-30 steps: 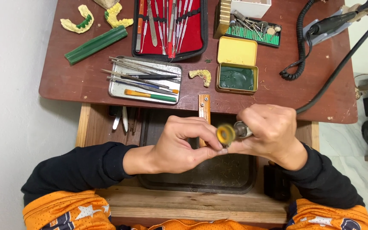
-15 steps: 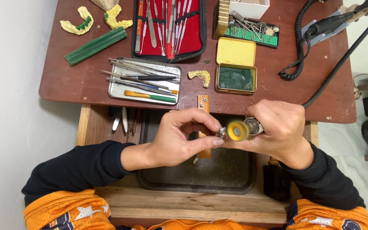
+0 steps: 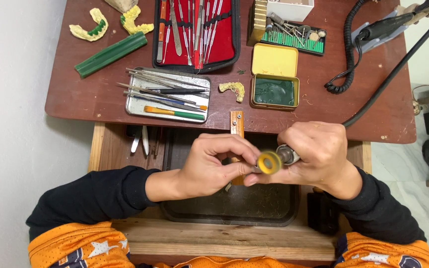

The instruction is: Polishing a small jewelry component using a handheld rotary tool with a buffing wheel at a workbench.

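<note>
My right hand (image 3: pixel 321 156) grips a metal rotary handpiece (image 3: pixel 288 154) whose black cable runs up to the right. A yellow polishing wheel (image 3: pixel 269 162) sits on its tip. My left hand (image 3: pixel 214 164) is right against the wheel, thumb and fingers pinched at its left side; what they pinch is hidden. Both hands hover over a dark tray (image 3: pixel 234 206) in an open wooden drawer, just below a small wooden bench pin (image 3: pixel 236 124).
On the brown table (image 3: pixel 75 99): a metal tray of tools (image 3: pixel 145 104), a red instrument case (image 3: pixel 194 34), an open yellow tin with green wax (image 3: pixel 274 89), a bur rack (image 3: pixel 294 37), yellow dental casts (image 3: pixel 93 27), a green bar (image 3: pixel 110 53), a small cast (image 3: pixel 233 90).
The handpiece and wheel have shifted slightly right and down, and my left fingers have closed in on the wheel's left side. Table items are unmoved.
</note>
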